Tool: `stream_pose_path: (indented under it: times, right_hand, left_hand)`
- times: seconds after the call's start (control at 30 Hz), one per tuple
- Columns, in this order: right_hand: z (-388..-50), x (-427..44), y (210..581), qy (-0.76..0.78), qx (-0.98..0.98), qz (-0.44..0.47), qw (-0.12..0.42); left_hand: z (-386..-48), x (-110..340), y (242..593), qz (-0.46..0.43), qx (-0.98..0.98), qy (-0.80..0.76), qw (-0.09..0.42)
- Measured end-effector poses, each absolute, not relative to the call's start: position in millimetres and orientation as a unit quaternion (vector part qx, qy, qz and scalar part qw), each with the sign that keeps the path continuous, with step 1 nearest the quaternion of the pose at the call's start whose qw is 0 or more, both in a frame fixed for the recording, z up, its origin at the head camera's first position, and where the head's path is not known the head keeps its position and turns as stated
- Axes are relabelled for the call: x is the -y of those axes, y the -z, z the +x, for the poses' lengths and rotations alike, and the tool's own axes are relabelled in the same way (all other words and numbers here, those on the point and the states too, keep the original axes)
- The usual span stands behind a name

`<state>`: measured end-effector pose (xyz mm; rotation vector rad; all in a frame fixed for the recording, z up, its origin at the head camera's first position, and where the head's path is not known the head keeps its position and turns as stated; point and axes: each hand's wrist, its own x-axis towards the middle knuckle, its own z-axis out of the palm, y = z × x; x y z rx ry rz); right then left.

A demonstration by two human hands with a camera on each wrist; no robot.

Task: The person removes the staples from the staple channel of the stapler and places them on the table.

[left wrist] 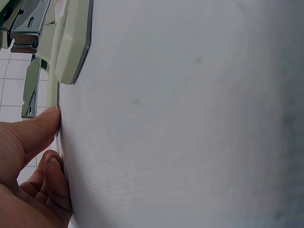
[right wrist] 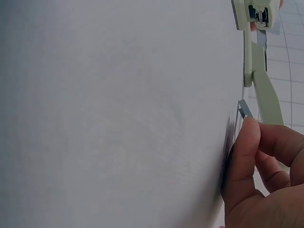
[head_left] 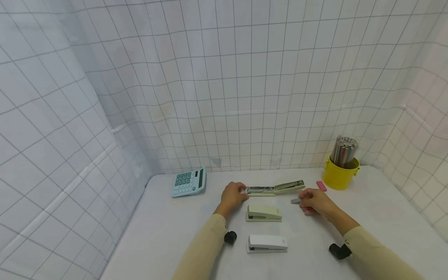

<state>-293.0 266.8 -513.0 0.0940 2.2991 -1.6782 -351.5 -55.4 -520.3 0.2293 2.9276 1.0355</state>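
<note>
A pale green stapler (head_left: 260, 191) lies opened out flat at the back, its top arm (head_left: 289, 186) folded over to the right. The left hand (head_left: 233, 196) holds its left end between thumb and fingers; in the left wrist view the thumb of the left hand (left wrist: 28, 156) rests on the base's edge. Between thumb and forefinger the right hand (head_left: 315, 201) pinches a small grey staple strip (head_left: 295, 201), just below the opened arm. The right wrist view shows the strip (right wrist: 244, 109) sticking out past the fingertips of the right hand (right wrist: 266, 166).
A closed green stapler (head_left: 263, 213) and a white stapler (head_left: 267, 243) lie nearer the front. At the back left is a light blue calculator (head_left: 189, 182). A pink block (head_left: 321, 186) lies beside a yellow bucket (head_left: 338, 177) of pencils (head_left: 344, 151) at the right.
</note>
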Motion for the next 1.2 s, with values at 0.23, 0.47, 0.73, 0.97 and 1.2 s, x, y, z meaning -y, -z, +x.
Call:
stream_pose_path:
  times: [0.23,0.47,0.73,0.97,1.2]
  right_hand:
    - [-295,-268,514,0.517,-0.848,0.034,0.116]
    - [-298,-267,513,0.488,-0.867,0.035,0.094]
    - [-285,-268,488,0.507,-0.861,0.030,0.024]
    - [-282,-219,466,0.535,-0.837,-0.109,0.040]
    - [-282,-166,477,0.475,-0.854,-0.211,0.023]
  left_hand:
    - [-353,56,521,0.080,-0.942,-0.326,0.013]
    - [-354,59,515,0.084,-0.937,-0.337,0.023]
    - [-321,78,501,0.083,-0.908,-0.411,0.010]
    - [-286,93,508,0.129,-0.898,-0.412,0.084]
    - [-284,85,519,0.149,-0.892,-0.417,0.092]
